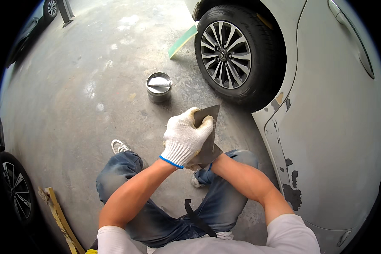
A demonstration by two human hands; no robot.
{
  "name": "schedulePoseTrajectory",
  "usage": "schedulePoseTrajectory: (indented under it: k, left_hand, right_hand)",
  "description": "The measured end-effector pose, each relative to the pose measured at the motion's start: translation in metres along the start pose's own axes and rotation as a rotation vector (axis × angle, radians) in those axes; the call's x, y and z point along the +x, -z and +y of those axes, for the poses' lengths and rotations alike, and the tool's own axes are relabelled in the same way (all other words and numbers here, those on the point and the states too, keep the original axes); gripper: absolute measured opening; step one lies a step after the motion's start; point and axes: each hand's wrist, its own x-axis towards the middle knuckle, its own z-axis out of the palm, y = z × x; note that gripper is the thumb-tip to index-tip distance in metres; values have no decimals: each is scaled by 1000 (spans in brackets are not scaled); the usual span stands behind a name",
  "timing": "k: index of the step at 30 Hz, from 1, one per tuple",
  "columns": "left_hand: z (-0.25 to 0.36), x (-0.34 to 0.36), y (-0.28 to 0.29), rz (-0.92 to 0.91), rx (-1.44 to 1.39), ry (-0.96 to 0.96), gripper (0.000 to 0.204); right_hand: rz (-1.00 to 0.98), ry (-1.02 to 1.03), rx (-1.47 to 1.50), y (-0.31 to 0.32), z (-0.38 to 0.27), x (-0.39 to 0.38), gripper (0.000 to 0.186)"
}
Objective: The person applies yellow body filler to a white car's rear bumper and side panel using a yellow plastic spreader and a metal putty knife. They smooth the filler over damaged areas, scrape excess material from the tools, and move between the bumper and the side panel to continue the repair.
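My left hand (184, 135), in a white knit glove with a blue cuff, grips a thin dark grey sheet (209, 146) between thumb and fingers. One sharp corner of the sheet points up and away, and a second corner juts out over my right wrist. What the sheet is made of I cannot make out. My right forearm (245, 175) reaches in under the sheet. The right hand itself is almost wholly hidden behind the sheet and the left glove, with only a bit of blue cuff showing. Both hands are held together above the floor between my knees.
A metal can (159, 86) with a shiny flat piece at its top stands on the concrete floor (127, 110). Against the car wheel (226, 55) leans a green strip (183, 42). Chipped paint marks the silver car panel (292, 190) at right. Wooden strips (60, 218) lie lower left.
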Motion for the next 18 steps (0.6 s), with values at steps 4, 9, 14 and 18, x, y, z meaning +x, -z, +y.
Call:
schedulePoseTrajectory:
  k: [4,9,14,18]
  left_hand:
    - [-9,15,21,65,-530,134,32]
    - [-25,35,56,224,-591,288,27]
    - [-35,32,66,108,-366,306,31]
    - [-31,30,66,62,-387,321,30]
  right_hand:
    - [-86,-85,-9,-22,-14,-5,36]
    - [4,-79,-103,-29,-18,-18,39]
    - [-171,-125,46,-16,-17,1,43]
    - [-328,-218,181,-2,-6,8,48]
